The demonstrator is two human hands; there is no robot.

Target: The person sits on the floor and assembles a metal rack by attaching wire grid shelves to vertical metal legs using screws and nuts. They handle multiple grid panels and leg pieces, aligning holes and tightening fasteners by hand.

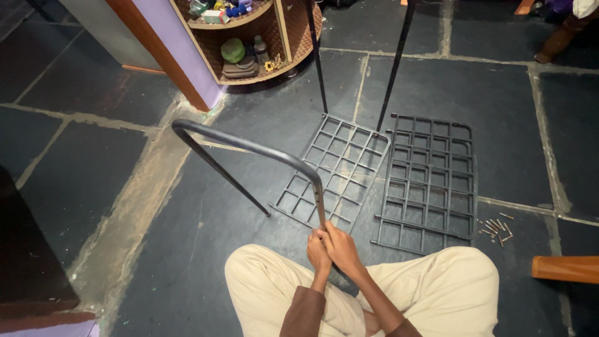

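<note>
A bent grey metal tube frame [249, 147] arches up from the floor in front of me. My left hand [318, 250] and my right hand [340, 246] both grip its near leg, close together above my crossed legs in beige trousers. The frame's far leg touches the floor by a grey grid shelf panel [334, 170]. A darker grid shelf panel [429, 181] lies flat to the right of it. Two thin black rods [392, 68] stand up from the first panel's far edge.
Several loose screws [497, 225] lie on the dark stone floor right of the panels. A curved corner shelf [253, 37] with small items stands at the back. A wooden piece [564, 268] juts in at the right, and dark furniture [28, 262] sits at the left.
</note>
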